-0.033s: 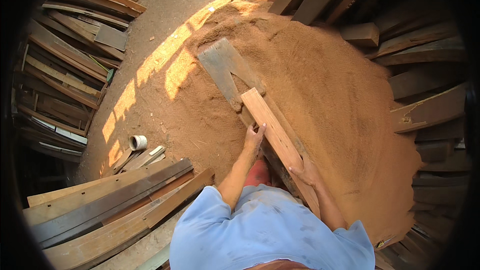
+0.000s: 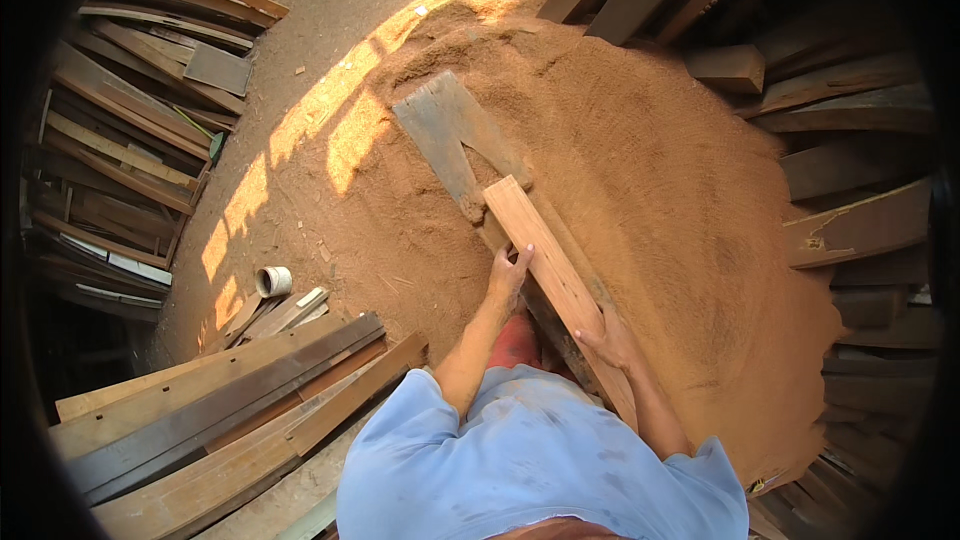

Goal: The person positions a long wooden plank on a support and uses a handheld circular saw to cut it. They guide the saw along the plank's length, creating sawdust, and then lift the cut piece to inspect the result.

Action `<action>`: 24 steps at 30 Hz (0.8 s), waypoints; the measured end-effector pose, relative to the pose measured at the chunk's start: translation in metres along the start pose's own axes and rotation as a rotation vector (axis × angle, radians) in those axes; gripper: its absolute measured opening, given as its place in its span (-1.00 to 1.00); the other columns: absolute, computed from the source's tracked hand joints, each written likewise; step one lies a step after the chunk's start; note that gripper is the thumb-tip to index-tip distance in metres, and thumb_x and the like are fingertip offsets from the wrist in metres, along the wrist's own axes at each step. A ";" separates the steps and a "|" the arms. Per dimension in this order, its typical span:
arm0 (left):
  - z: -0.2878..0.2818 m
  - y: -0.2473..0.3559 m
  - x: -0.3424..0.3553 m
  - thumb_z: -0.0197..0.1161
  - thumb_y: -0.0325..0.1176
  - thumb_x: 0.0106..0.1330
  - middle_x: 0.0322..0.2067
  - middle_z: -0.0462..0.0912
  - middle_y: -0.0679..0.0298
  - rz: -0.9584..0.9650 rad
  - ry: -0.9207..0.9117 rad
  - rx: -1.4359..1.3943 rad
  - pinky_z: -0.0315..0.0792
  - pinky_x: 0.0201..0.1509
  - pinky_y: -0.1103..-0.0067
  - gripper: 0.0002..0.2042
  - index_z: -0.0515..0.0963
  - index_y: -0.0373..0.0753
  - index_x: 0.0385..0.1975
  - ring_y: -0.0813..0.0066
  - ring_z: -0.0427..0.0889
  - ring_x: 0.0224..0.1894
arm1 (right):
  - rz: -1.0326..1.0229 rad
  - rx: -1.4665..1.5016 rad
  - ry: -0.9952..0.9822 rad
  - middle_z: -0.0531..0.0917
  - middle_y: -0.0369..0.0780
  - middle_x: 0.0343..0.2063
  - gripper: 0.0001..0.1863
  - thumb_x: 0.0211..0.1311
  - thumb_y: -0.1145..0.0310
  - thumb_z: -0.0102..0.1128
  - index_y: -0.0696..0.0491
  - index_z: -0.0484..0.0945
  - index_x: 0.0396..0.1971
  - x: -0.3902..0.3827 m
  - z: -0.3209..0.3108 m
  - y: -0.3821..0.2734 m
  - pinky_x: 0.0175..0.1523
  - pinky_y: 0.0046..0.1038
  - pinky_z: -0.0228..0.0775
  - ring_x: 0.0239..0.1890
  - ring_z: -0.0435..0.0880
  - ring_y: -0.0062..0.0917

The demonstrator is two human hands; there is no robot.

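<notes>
A light reddish-brown wooden plank [image 2: 552, 272] with visible grain lies lengthwise in front of me, its near end by my right forearm. My left hand [image 2: 509, 276] grips its left edge, thumb and a finger at the side. Farther down, my right hand [image 2: 612, 342] holds it from the right, with the thumb on top and the other fingers partly hidden. Under the plank is a darker, worn wooden beam. At the beam's far end, a grey weathered board [image 2: 445, 135] with a V-shaped notch rests; the plank's far end reaches close to the notch.
A mound of brown sawdust [image 2: 690, 240] surrounds the beam. Boards [image 2: 230, 380] are stacked at the near left, beside a whitish pot [image 2: 273, 281]. More timber [image 2: 160, 50] is piled at the far left, and thick planks [image 2: 860, 225] line the right side.
The whole view has shifted very slightly. Both hands keep their hold on the plank.
</notes>
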State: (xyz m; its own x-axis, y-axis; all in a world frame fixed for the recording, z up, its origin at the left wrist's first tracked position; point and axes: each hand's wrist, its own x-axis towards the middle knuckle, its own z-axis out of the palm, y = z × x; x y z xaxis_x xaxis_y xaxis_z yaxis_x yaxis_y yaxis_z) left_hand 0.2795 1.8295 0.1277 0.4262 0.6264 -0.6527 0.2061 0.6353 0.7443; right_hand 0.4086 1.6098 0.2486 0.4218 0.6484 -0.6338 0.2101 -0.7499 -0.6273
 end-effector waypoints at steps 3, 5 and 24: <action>-0.006 0.011 0.012 0.46 -0.03 0.31 0.23 0.52 -0.14 -0.049 -0.097 0.015 0.44 0.34 0.38 -0.09 0.16 -0.56 0.42 0.15 0.54 0.27 | -0.056 0.050 0.135 0.53 0.14 0.27 -0.17 0.20 0.11 0.41 0.18 0.33 0.40 0.063 0.021 0.004 0.35 -0.11 0.39 0.30 0.55 -0.04; -0.015 0.012 0.008 0.46 -0.03 0.31 0.24 0.51 -0.14 -0.076 -0.136 0.002 0.44 0.34 0.37 -0.10 0.16 -0.56 0.42 0.15 0.54 0.27 | -0.058 0.159 0.168 0.49 0.16 0.29 -0.19 0.22 0.12 0.40 0.22 0.33 0.37 0.095 0.011 -0.046 0.35 -0.09 0.38 0.29 0.54 0.01; -0.020 0.081 0.054 0.38 -0.12 0.41 0.41 0.24 -0.18 0.122 0.145 -0.078 0.21 0.52 0.31 -0.09 -0.06 -0.49 0.50 0.11 0.28 0.46 | 0.118 0.500 -0.064 0.50 0.14 0.29 -0.31 0.36 0.18 0.27 0.26 0.36 0.36 0.166 0.005 -0.059 0.43 -0.19 0.31 0.37 0.48 -0.11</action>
State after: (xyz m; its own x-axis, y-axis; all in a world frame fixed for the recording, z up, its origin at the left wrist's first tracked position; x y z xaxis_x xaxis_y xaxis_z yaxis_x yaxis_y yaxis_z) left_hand 0.3019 1.9233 0.1500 0.3111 0.7560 -0.5759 0.0897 0.5800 0.8097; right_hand 0.4621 1.7623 0.1776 0.3591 0.5815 -0.7300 -0.2898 -0.6740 -0.6795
